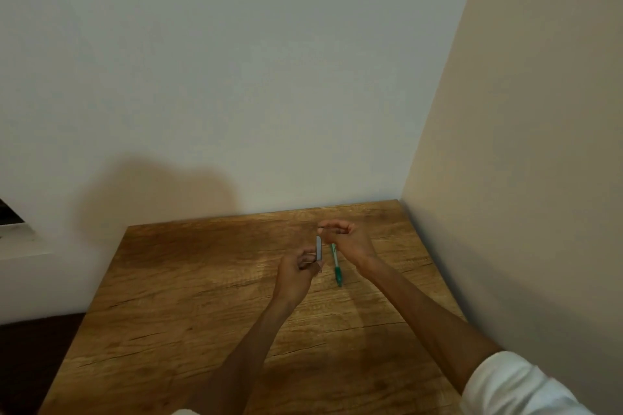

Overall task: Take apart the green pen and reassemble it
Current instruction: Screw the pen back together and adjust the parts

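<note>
Start with the wooden table [202, 296], pushed into a corner where the grey wall [236, 61] meets the cream wall [522, 128] on your right. Both your forearms reach out over it towards twelve o'clock, the right one with a white sleeve [512, 387] rolled back near the elbow.

Your right hand [347, 239] is the farther of the two, raised a little above the table, fingers curled inward and pinching something thin and dark at its tip; it is too small to name for certain, though it looks like the refill or a spring. Your left hand [298, 274] sits nearer you, at about seven o'clock from the right hand, its fingers curled round the lower end of a pale, clear barrel [318, 248] that stands nearly upright, open end pointing to twelve o'clock.

The green pen part [336, 266] lies flat on the table just beside both hands, between them and slightly to the right. Its long axis runs from twelve to about five o'clock, darker end nearest you. Your right hand is the closer one to it, directly above its far end.

Judging by this, the pen is apart, and the next move depends on lining the thin piece up with the barrel's open end.
</note>
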